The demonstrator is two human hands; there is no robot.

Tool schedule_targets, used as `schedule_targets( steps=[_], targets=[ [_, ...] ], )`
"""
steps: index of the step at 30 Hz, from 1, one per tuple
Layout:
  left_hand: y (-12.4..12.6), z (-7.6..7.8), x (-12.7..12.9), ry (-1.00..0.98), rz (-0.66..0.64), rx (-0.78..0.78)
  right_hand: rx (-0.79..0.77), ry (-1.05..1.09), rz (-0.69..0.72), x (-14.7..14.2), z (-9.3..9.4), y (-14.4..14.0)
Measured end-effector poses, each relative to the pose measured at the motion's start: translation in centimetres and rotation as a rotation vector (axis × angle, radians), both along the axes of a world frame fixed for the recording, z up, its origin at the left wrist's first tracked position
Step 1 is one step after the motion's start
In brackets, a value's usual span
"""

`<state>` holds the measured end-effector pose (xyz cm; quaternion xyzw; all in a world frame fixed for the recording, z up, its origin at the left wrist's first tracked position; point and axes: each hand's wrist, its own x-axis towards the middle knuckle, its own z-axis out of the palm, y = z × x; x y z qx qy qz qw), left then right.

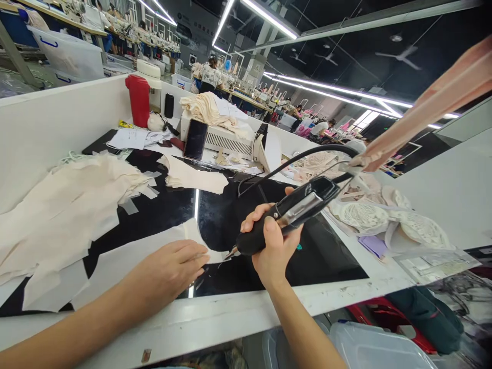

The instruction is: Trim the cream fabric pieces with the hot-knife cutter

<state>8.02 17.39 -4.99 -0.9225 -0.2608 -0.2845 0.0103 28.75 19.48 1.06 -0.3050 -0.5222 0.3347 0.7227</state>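
Right hand (274, 241), centre of frame, fist closed around a black corded cutter (286, 215). Cutter's long axis runs lower left to upper right; its tip (231, 252) points down-left and sits at the edge of a pale fabric piece (126, 261).

Left hand (171, 271), lower centre-left, lies flat and open, palm down on that fabric, fingers extended toward the tip. It grips nothing. Fingertips lie just beside the tip, so the left hand is the nearer.

A fabric stack (57, 215) lies at left.
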Motion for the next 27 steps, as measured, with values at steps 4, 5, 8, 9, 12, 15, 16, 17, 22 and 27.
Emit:
schedule_targets(
  steps=[4, 5, 8, 9, 12, 15, 16, 17, 22, 27],
  targets=[
    [1.5, -0.4, -1.8, -0.014, 0.068, -0.029, 0.045, -0.04, -0.083, 0.9, -0.2, 2.3],
    [1.9, -0.5, -2.2, -0.007, 0.08, -0.047, 0.048, -0.039, -0.108, 1.2, -0.2, 3.0],
    [2.5, -0.8, -2.8, 0.012, 0.115, -0.113, 0.045, -0.017, -0.16, 1.6, 0.2, 4.8],
    [2.4, -0.8, -2.7, 0.011, 0.129, -0.142, 0.042, -0.013, -0.17, 1.6, 0.4, 5.3],
    [1.7, -0.2, -2.1, -0.013, 0.175, -0.251, 0.025, -0.018, -0.17, 1.6, 0.8, 5.9],
    [0.9, 1.4, -1.5, 0.018, 0.188, -0.442, 0.02, -0.005, -0.146, 1.4, 1.0, 5.8],
    [1.0, 2.0, -1.4, 0.047, 0.187, -0.521, 0.02, 0.003, -0.139, 1.3, 1.1, 5.8],
    [1.1, 2.7, -1.4, 0.075, 0.19, -0.585, 0.02, 0.01, -0.131, 1.2, 1.1, 5.7],
    [4.4, 4.6, -1.2, 0.079, 0.189, -0.494, 0.031, 0.026, -0.064, 0.6, 1.0, 5.5],
    [8.2, 4.1, 0.3, 0.157, -0.01, -0.439, -0.005, 0.038, -0.052, -0.3, 0.9, 5.6]
  ],
)
